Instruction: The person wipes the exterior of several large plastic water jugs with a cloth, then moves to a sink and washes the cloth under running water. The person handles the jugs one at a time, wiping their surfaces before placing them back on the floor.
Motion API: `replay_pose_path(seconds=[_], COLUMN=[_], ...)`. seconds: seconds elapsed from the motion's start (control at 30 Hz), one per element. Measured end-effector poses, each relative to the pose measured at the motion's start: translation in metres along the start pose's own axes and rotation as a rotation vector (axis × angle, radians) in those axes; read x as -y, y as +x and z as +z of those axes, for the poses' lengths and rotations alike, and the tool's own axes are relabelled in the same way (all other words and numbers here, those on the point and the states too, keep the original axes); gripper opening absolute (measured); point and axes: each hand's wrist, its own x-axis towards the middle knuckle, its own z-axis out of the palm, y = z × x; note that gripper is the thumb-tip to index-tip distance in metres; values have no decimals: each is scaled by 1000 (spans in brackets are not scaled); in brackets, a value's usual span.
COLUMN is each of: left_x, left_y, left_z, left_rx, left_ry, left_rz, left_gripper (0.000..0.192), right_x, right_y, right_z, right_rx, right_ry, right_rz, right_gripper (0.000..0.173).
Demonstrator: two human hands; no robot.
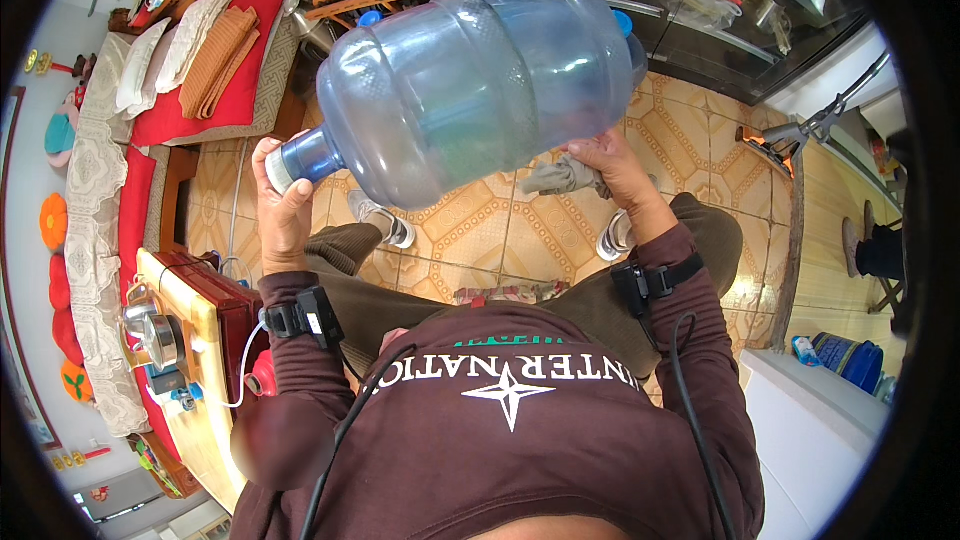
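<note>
A large translucent blue water-cooler bottle (472,82) lies on its side in the air before me, its neck tilted down to the left. My left hand (283,221) grips the white-capped neck (280,169), fingers behind it and thumb in front. My right hand (624,172) is under the bottle's base end and holds a crumpled grey cloth (566,176). Most of its fingers are hidden behind the bottle and the cloth. Below the bottle, my sneakers stand apart on the patterned tile floor (495,229).
A sofa with a red cover (274,22) and folded cushions is at upper left. The wooden table (191,427) at left bears a metal pot (161,341). Dark glass-fronted cabinets (705,37) stand ahead. On the right are a stand (814,127) and a person's legs (877,251).
</note>
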Motion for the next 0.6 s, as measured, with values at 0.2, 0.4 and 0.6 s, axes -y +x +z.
replay_pose_path(seconds=[0.2, 0.4, 0.6], left_x=[1, 2, 5], left_y=[-1, -2, -2], left_z=[4, 4, 2], left_rx=[48, 50, 32], left_ry=[26, 33, 10], left_rz=[27, 17, -1], left_gripper=[67, 66, 66], right_x=[2, 0, -2], right_y=[0, -1, 1], right_z=[2, 1, -1], right_rx=[-18, -18, -10], right_ry=[34, 30, 24], right_rz=[-38, -56, -39], right_gripper=[65, 62, 61])
